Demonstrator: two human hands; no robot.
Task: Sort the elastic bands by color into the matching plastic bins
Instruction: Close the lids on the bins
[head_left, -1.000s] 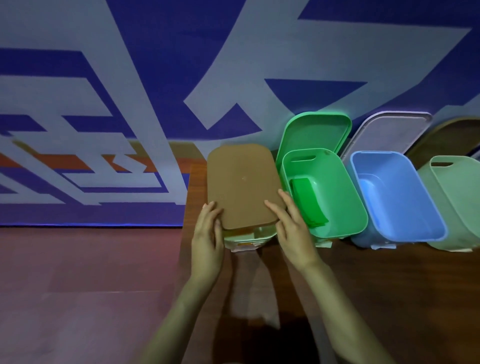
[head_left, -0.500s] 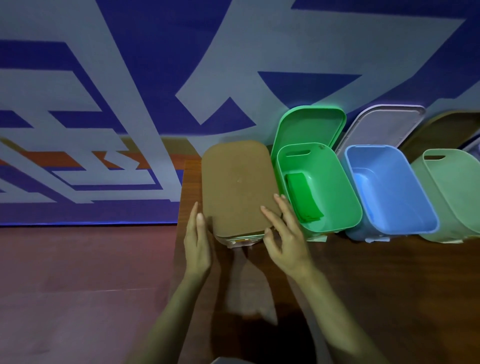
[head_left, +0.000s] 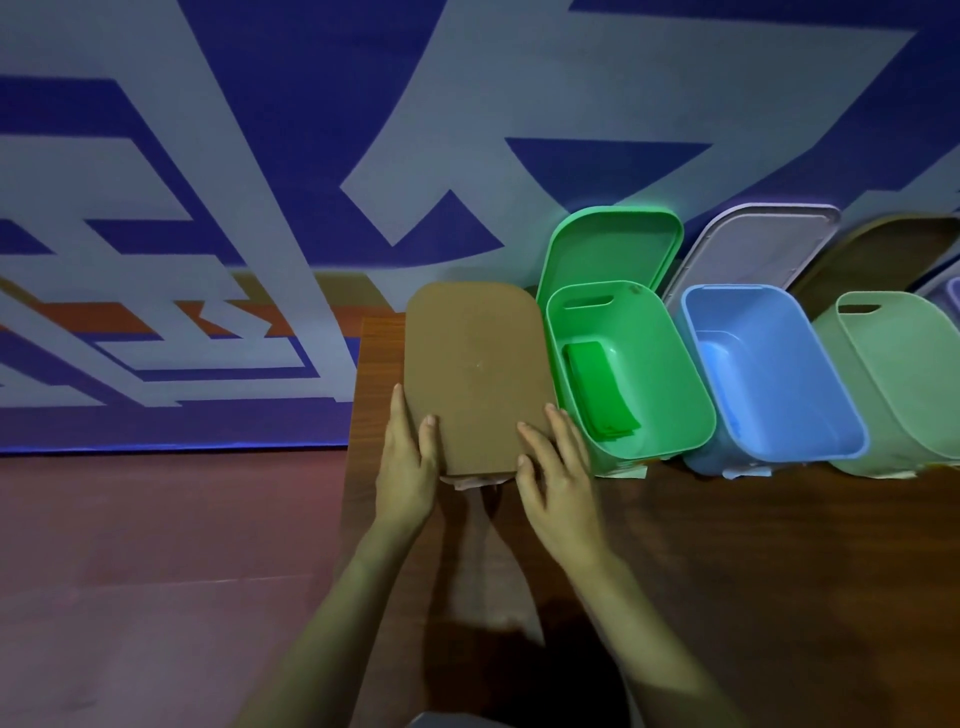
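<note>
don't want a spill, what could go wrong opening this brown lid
The flat brown plastic lid sits right beside the bright green plastic bin; lifting it could knock that. Its bin stands near the dark wooden table's left edge; a tug by left hand or right hand might slide it off.

Nothing here can be read. The wall banner (head_left: 270, 156) carries huge pale strokes on blue, perhaps parts of oversized characters, but none is legible. Small paper labels (head_left: 631, 472) at the foot of the green bin (head_left: 670, 415) and the blue bin (head_left: 810, 415) are too blurred to make out.
</note>
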